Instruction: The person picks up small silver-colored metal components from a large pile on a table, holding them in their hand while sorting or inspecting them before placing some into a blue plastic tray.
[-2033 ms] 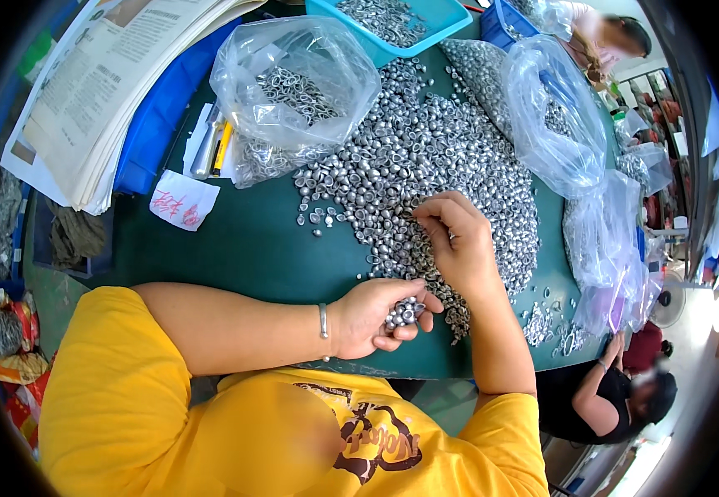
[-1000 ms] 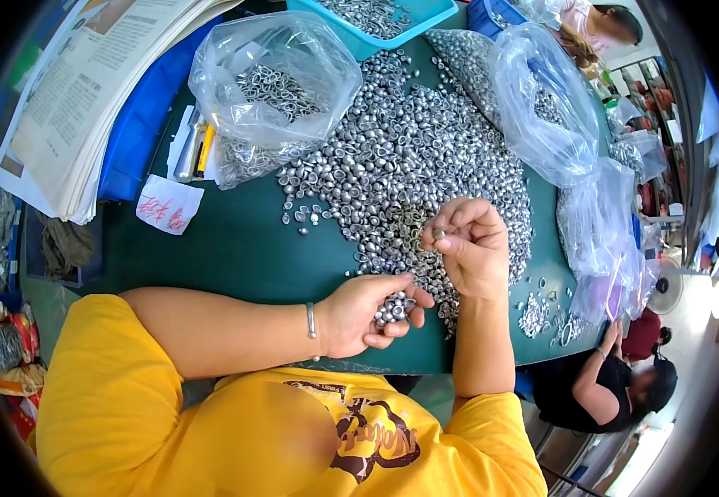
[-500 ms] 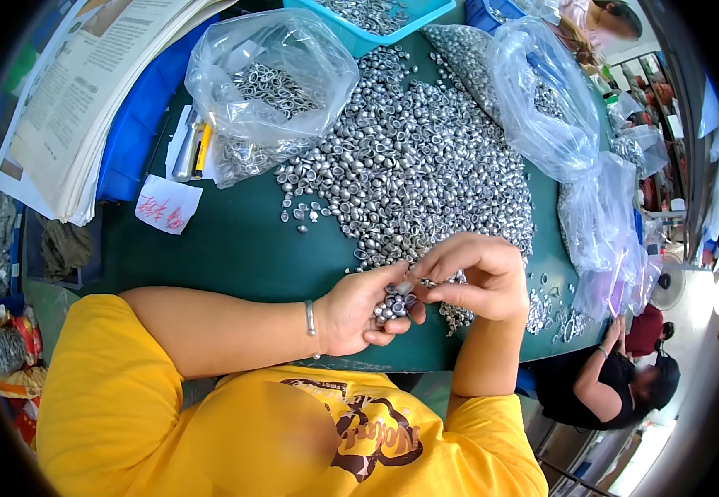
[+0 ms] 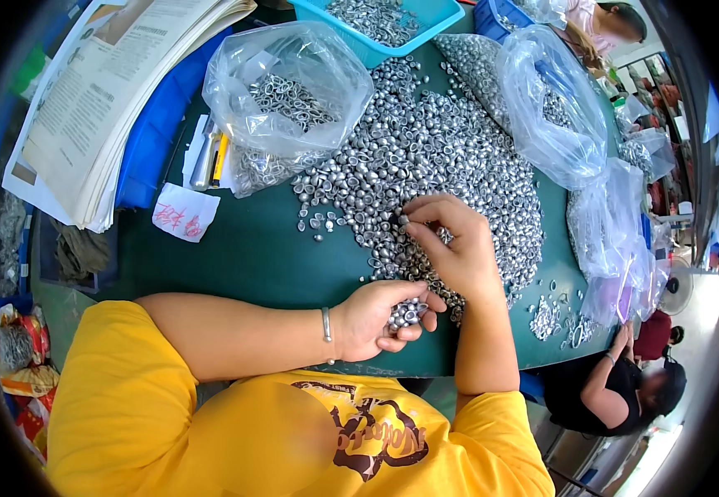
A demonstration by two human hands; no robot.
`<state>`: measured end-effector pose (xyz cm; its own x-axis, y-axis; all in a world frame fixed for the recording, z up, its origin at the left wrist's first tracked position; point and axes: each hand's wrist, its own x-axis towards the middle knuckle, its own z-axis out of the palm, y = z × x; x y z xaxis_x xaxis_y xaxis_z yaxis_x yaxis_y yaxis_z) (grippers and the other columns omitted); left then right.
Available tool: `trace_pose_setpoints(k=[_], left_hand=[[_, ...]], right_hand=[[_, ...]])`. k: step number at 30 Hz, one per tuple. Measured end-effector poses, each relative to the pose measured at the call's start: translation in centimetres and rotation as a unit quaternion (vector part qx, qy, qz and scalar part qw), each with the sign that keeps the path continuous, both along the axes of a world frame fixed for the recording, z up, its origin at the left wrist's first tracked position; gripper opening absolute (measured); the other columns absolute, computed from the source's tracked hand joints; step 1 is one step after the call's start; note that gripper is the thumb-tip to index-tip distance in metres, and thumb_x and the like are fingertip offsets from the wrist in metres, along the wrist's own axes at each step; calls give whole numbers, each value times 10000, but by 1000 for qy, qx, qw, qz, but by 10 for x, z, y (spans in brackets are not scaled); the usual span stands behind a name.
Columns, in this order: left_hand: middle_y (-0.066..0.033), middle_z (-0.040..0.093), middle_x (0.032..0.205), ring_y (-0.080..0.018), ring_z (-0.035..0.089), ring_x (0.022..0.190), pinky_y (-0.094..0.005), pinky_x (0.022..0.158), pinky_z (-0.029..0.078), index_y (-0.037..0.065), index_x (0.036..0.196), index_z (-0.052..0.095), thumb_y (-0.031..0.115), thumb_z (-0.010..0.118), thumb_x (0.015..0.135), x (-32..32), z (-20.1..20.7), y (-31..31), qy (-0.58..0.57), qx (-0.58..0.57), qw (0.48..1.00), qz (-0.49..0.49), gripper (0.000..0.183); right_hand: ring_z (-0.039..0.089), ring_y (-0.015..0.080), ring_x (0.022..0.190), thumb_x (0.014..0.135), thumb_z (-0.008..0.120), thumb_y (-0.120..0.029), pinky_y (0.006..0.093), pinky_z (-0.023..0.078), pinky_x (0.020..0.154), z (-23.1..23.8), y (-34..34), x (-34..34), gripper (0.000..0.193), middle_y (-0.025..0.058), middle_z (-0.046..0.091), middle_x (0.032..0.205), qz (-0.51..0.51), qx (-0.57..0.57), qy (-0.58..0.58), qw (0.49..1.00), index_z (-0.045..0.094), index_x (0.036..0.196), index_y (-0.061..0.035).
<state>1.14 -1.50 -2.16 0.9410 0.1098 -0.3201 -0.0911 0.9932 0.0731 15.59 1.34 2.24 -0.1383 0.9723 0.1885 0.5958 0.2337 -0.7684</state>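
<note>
A broad heap of small silvery metal pieces [image 4: 426, 149], rounded with hollow undersides, covers the middle of the green table [image 4: 235, 248]. At the table's near edge my left hand [image 4: 380, 319] is cupped, fingers curled around several of these metal pieces [image 4: 407, 313]. Over the near part of the heap is my right hand [image 4: 455, 244], thumb and forefinger pinched on one small metal piece [image 4: 403, 220]. That hand is a short way beyond the left one and apart from it.
A clear bag of metal rings [image 4: 289, 108] stands left of the heap, beside a yellow marker [image 4: 220, 160] and paper note [image 4: 185, 213]. Filled plastic bags [image 4: 550, 108] line the right side. A turquoise basin [image 4: 376, 54] is at the back. Another person [image 4: 608, 389] sits at right.
My right hand has moved away from my left palm, forward onto the heap, and now pinches a piece there. The left hand still cups its pieces, with its fingers curled further in.
</note>
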Motion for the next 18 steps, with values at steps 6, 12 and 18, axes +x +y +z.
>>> trace_pose_setpoints(k=[6, 12, 18], left_hand=[[-71, 508, 798, -88, 406, 536, -167, 377, 274, 24, 953, 514, 284, 343, 896, -1, 6, 2, 19, 9, 1000, -5, 316], [-50, 492, 763, -81, 400, 532, -168, 376, 253, 41, 933, 509, 295, 355, 894, 0, 10, 0, 13, 14, 1000, -2, 300], [-44, 505, 756, -76, 410, 520, -169, 365, 249, 50, 920, 513, 323, 351, 893, -2, 4, 1, 13, -2, 1000, 11, 318]], right_hand=[[598, 164, 776, 713, 567, 123, 239, 497, 651, 6, -10, 13, 200, 162, 601, 877, 6, -116, 334, 936, 473, 850, 11], [606, 189, 769, 717, 557, 133, 268, 513, 649, 7, -13, 19, 218, 194, 598, 871, 36, -124, 440, 889, 463, 876, 16], [599, 207, 659, 710, 605, 35, 272, 486, 558, 17, -14, 28, 25, 160, 606, 753, 145, -132, 286, 938, 591, 710, 55]])
